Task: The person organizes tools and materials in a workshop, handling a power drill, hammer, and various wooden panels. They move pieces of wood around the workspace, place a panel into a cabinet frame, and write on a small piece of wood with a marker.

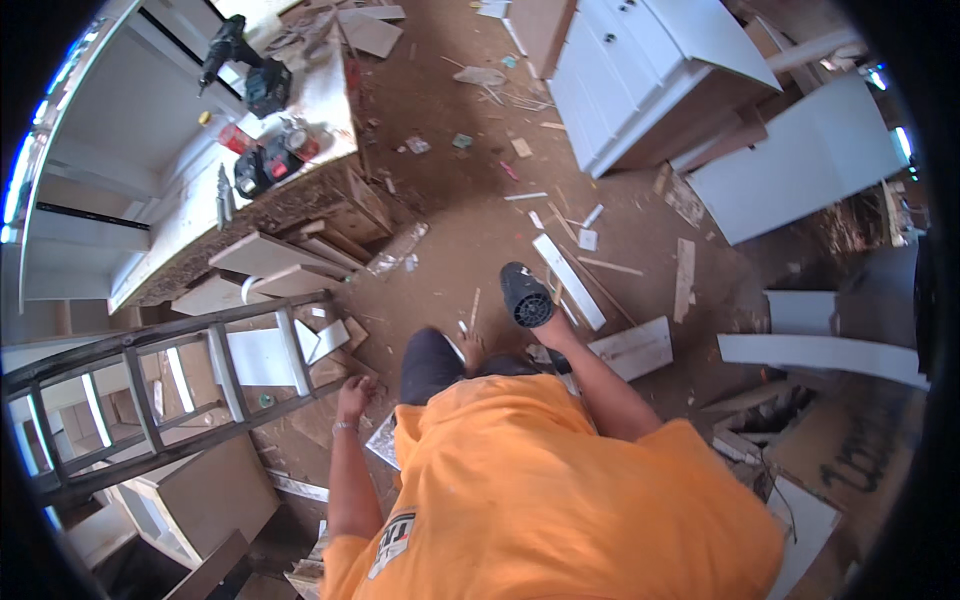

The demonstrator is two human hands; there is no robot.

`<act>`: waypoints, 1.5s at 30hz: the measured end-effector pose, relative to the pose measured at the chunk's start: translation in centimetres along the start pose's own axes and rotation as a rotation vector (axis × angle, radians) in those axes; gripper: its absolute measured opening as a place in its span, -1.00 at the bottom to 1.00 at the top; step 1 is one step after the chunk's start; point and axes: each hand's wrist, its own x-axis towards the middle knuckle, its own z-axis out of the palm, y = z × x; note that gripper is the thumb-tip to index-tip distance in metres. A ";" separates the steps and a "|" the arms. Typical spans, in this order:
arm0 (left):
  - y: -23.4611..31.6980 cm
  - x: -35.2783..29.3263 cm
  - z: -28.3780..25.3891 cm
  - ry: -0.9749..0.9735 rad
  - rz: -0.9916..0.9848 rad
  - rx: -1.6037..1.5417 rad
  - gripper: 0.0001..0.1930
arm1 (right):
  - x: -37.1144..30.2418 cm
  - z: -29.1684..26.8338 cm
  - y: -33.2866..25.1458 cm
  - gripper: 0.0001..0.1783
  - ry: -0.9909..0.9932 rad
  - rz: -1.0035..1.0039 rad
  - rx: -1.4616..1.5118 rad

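Note:
My right hand (556, 331) is closed on a black cylindrical power tool (521, 287) with a round vented end, held out in front of me above the floor. What kind of tool it is, I cannot make out, and my fingers are partly hidden behind it. On the other side, my left hand (357, 394) hangs low beside the end of a ladder (222, 370). Its fingers are loosely bent and partly apart, with nothing visible in them. Below the tool lie white and bare wood strips (570, 282) and a pale board (632, 348).
A workbench (330, 100) at the far left bears a cordless drill (232, 52), battery packs (268, 163), bottles and pliers (224, 196). A white cabinet (620, 70) stands at the far right near a leaning white panel (800, 155). Offcuts and scraps litter the brown floor (450, 225).

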 end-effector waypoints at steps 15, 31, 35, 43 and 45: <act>38.1 25.0 18.8 -0.714 0.288 0.496 -0.30 | 23.2 -4.6 -9.0 -0.45 -0.268 0.036 0.152; 79.4 37.4 29.1 -0.820 0.105 -0.087 -0.45 | 49.9 -24.5 -35.0 -0.34 0.075 -0.128 0.169; 82.8 44.9 28.0 -0.649 -0.066 -0.257 -0.41 | 59.9 -29.9 -37.5 -0.43 0.010 -0.081 0.006; 95.1 49.7 22.0 -0.330 0.010 -0.430 -0.35 | 79.3 -37.9 -43.7 -0.48 -0.048 -0.169 0.008; 99.4 50.5 21.3 -0.399 0.108 -0.365 -0.33 | 83.5 -38.9 -47.8 -0.47 -0.045 -0.303 0.036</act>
